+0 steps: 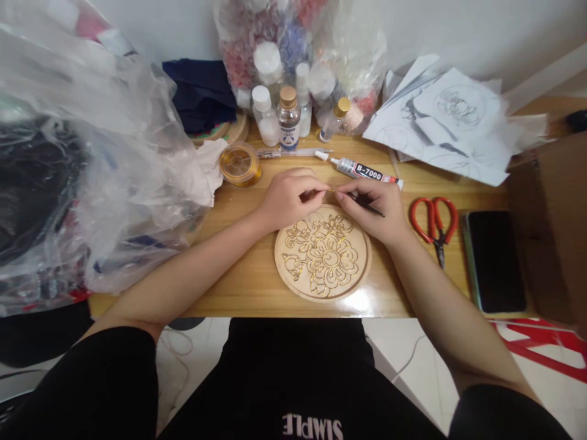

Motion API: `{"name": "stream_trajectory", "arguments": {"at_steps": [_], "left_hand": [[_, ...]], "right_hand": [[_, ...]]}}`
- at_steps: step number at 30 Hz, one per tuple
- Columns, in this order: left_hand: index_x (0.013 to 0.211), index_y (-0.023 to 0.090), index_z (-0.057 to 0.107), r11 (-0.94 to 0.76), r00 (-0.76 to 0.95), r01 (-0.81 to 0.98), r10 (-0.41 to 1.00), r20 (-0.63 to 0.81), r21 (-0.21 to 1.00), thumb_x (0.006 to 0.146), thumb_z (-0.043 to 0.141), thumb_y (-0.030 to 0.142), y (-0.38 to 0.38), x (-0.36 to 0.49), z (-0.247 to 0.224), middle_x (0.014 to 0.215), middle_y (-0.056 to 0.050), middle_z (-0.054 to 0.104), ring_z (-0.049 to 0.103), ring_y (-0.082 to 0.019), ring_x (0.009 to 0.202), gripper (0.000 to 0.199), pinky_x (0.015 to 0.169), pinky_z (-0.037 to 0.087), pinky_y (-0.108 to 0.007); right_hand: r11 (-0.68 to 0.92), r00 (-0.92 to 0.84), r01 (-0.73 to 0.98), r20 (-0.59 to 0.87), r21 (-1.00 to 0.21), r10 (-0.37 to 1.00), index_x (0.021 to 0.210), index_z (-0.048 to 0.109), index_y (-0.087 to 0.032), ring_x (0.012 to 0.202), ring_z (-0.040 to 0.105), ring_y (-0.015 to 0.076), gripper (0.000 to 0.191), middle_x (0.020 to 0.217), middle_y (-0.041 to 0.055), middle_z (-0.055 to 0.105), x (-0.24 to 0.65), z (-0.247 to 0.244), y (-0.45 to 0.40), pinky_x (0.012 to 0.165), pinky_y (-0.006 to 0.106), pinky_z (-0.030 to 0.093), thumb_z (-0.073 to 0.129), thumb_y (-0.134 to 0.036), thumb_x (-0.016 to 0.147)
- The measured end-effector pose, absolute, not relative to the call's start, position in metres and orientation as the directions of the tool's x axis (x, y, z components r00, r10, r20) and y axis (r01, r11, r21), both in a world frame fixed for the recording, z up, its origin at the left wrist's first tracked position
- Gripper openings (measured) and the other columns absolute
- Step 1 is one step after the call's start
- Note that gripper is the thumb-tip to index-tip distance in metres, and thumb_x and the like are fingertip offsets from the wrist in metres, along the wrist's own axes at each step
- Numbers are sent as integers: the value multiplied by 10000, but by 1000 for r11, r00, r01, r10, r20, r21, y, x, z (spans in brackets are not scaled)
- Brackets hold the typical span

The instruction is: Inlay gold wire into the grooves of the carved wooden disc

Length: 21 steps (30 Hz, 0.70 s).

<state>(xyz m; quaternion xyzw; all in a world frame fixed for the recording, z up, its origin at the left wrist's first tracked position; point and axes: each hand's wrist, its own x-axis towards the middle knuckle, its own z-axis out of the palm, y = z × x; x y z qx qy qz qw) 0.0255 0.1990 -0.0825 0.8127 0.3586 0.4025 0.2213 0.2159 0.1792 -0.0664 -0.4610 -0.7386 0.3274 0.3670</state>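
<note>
A round wooden plaque [362,263] with raised gold wire outlines of flowers lies on the table near its front edge. Over its upper edge, my left hand [293,195] pinches one end of a tiny piece of gold wire [331,190]. The fingertips of my right hand [376,208] are at the wire's other end, close to the left fingertips. A thin dark tool [372,209], perhaps tweezers, is also held in my right hand, pointing down to the right. Just beyond the right hand lies a B-7000 glue tube [362,170] with its white cap off.
A gold wire spool [239,164] sits left of a pen [288,153]. Bottles [288,119] and bead bags stand behind. Red-handled pliers [433,223] and a phone [494,261] lie right, below paper sketches [449,122]. Plastic bags [137,165] fill the left; a cardboard box [550,226] stands far right.
</note>
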Motion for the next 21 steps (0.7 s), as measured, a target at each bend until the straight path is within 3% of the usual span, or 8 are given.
{"name": "stream_trajectory", "arguments": {"at_steps": [8,13,21], "left_hand": [[787,163,684,-653,419,388,754,506,651,790,576,156,200,25,-81,686,-6,640,551,-90,607,109,585,441,-217],[784,159,672,-560,392,388,819,419,732,781,595,159,198,25,-75,728,-11,647,544,-81,599,77,574,442,-205],[755,168,650,-518,359,425,849,387,743,771,601,154,201,25,-75,714,3,637,525,-80,565,53,547,443,-207]], "right_hand": [[344,-300,428,228,-836,926,775,697,-148,490,477,91,173,612,18,646,216,-65,179,468,225,355,604,-291,803],[322,-300,404,209,-856,931,780,696,-133,511,479,95,225,624,32,640,216,-67,183,491,233,358,603,-337,804],[288,-267,367,197,-885,943,790,702,-135,508,442,88,289,582,8,588,213,-73,187,501,228,338,592,-402,792]]}}
